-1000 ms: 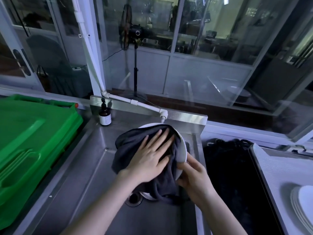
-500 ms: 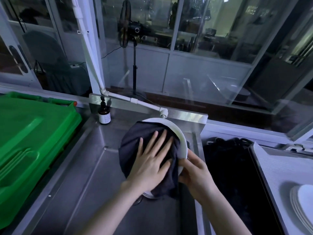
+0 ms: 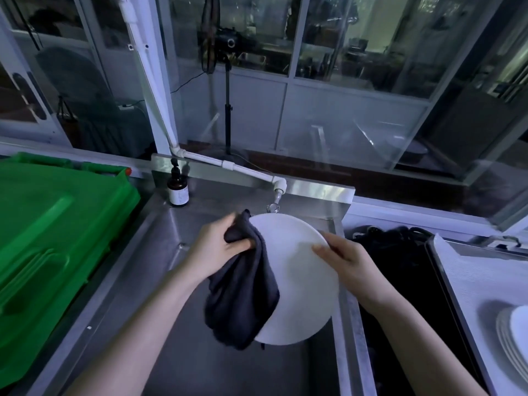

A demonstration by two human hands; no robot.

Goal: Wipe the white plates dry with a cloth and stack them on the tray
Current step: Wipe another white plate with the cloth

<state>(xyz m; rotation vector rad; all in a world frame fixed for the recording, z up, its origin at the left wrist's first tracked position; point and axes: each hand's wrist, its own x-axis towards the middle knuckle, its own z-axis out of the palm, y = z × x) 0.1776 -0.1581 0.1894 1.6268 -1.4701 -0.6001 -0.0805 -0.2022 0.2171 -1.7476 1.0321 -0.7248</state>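
My left hand [image 3: 220,247] grips a bunched dark cloth [image 3: 243,295] at the left rim of the white plate [image 3: 300,281]. My right hand [image 3: 348,261] pinches its right rim. Flattening the cloth should dry it better.

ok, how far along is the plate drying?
Done: a stack of plates sits on the tray at right. In hand: the right hand holds one plate over the sink; the left hand grips the cloth against its rim. Left: finish this plate and stack it. No other wet plates show.

Dim bluish light, reflections on window glass [image 3: 343,52], wide-angle bending at edges
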